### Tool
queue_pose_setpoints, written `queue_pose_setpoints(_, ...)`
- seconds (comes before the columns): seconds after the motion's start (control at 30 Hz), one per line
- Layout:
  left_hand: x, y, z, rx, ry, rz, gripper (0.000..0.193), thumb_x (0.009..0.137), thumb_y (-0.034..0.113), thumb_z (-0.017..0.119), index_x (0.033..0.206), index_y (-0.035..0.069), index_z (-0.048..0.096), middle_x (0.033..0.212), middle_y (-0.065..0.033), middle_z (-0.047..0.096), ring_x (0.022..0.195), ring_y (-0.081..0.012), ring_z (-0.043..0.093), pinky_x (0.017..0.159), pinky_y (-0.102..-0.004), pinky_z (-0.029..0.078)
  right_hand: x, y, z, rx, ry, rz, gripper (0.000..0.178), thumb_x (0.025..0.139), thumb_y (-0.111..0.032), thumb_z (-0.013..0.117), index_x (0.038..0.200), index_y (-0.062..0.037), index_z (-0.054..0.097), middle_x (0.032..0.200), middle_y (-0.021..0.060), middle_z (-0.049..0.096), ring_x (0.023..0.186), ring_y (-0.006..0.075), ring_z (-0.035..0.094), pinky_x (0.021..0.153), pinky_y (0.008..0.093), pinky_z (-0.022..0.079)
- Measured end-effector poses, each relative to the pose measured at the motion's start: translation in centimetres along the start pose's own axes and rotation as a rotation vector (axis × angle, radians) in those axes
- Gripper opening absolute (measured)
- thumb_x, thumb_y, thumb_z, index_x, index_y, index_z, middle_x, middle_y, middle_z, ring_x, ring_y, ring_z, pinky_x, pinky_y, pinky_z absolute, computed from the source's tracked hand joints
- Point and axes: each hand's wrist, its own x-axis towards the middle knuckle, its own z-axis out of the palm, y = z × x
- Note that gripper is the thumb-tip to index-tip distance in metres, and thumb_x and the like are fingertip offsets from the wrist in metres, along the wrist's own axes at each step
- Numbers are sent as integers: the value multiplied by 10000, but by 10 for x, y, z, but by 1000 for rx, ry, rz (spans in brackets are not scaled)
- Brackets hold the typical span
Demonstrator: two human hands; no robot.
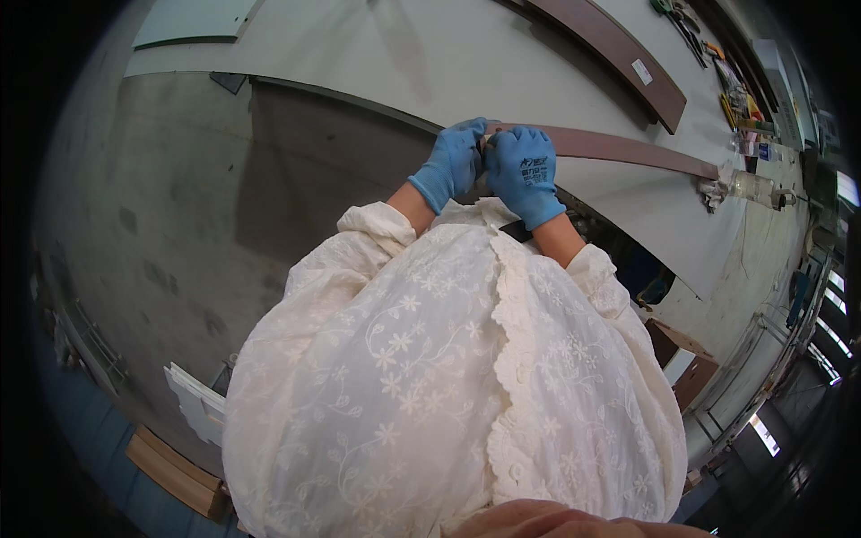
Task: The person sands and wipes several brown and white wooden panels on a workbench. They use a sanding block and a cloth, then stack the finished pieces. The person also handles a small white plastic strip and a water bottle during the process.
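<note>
A long reddish-brown strip [619, 150] lies over the pale worktop [430, 56], close to its near edge. My right hand [525, 170], in a blue glove, is closed over the left end of this strip with the knuckles up. Close against it is my left hand [456, 161], gloved in blue too, its fingers curled in at the strip's tip. A small dark bit shows between the two hands, but what the left fingers hold is hidden.
A wider brown board [619, 63] lies farther back. At the strip's right end stand a clear jar [752, 188] and a crumpled rag [713, 193]. Hand tools [686, 31] lie far right. A cardboard box [682, 363] sits low right, a pale panel [193, 27] far left.
</note>
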Motion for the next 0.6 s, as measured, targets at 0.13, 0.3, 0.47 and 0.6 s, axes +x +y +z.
queue_pose_setpoints(0.13,-6,-1,0,-41,19,-6,170,1072,188,531,1025,68,642,901,-68,663,799,-193,655,742,-361,599,4,5,-2,105,-139,78,120,833,-199,702,863,-85,677,901,143,676,889,335,652,813,458,507)
queue_pose_setpoints(0.3,-10,-7,-8,48,-53,-4,267,1089,228,506,1195,17,631,1107,-108,680,976,-225,674,906,-407,591,3,12,-4,159,-220,105,88,878,-143,653,919,-66,663,920,170,654,914,381,624,804,485,510)
queue_pose_setpoints(0.47,-13,-9,-12,126,-75,-8,374,1103,268,476,1320,-10,603,1248,-132,674,1112,-250,670,1002,-437,563,1,16,-1,186,-260,131,106,895,-150,648,940,-54,658,947,179,663,941,382,623,814,488,510)
queue_pose_setpoints(0.6,-19,-10,-11,161,-94,5,380,1102,266,477,1327,-17,596,1263,-139,668,1135,-255,666,1017,-446,558,0,18,-2,198,-284,134,108,903,-152,647,943,-53,657,952,178,664,946,379,622,819,482,510)
